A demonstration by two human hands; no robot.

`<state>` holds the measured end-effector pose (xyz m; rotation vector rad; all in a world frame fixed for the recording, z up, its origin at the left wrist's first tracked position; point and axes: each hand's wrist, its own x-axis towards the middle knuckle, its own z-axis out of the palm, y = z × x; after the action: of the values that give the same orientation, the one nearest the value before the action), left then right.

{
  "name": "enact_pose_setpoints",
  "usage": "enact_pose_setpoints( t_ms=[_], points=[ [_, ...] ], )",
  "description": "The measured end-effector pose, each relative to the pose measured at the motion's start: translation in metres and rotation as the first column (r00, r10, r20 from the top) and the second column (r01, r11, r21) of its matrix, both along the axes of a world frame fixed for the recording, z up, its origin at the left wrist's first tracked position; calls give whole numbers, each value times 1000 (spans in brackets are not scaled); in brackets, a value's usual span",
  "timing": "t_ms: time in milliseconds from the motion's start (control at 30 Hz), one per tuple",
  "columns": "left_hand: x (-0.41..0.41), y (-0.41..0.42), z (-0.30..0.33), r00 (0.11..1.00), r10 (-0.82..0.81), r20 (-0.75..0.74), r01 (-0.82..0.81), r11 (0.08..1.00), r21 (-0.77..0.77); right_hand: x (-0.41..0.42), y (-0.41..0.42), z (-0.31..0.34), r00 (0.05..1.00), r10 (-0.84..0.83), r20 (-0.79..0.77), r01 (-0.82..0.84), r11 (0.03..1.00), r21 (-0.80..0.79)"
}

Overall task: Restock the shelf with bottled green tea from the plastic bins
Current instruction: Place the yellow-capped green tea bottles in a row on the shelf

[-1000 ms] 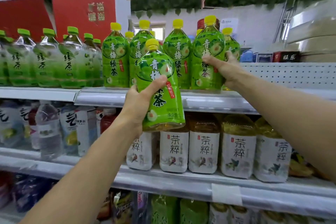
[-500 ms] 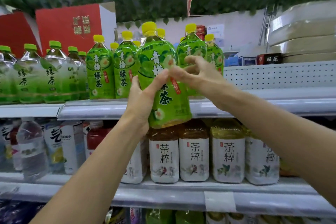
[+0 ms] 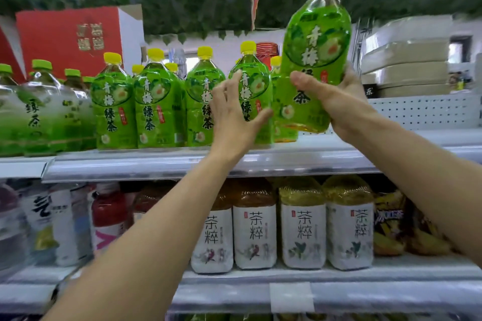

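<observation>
My right hand grips a green tea bottle with a yellow cap around its lower half, raised above the right end of the top shelf. My left hand is spread open, palm against the rightmost shelved green tea bottle in the front row. Several more yellow-capped green tea bottles stand in a row to its left, with others behind. The plastic bins are out of view.
Green-capped pale tea bottles fill the shelf's left end. Red boxes stand behind them. A perforated white panel and stacked grey packs lie to the right. White-labelled tea bottles line the shelf below. Leafy decoration hangs overhead.
The bottle passed from my left hand to my right, which has lifted it up and to the right. My left hand has let go and reached to a shelved bottle.
</observation>
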<state>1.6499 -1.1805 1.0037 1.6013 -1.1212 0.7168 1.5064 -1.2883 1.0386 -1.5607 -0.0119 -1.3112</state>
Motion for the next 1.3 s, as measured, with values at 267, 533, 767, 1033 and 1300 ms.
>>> enact_pose_setpoints(
  t_ms=[267, 533, 767, 1033, 1300],
  points=[
    [-7, -31, -7, 968, 243, -67, -239, 969, 71, 11, -47, -1, 991, -46, -124, 55, 996, 69],
    [-6, -48, -18, 918, 388, -80, -387, 922, 35, 34, -69, -12, 955, 19, -297, 5, 997, 77],
    [-1, -54, -23, 909, 413, -60, -413, 911, 6, 41, -87, -11, 916, 64, -397, -44, 997, 60],
    [-3, -28, -22, 957, 291, -6, -287, 947, 145, 32, -55, -24, 780, -443, -442, 360, 896, -261],
    [-16, 80, -79, 882, 352, 314, -400, 910, 104, -8, 52, -93, 638, -751, -168, 448, 540, -712]
  ],
)
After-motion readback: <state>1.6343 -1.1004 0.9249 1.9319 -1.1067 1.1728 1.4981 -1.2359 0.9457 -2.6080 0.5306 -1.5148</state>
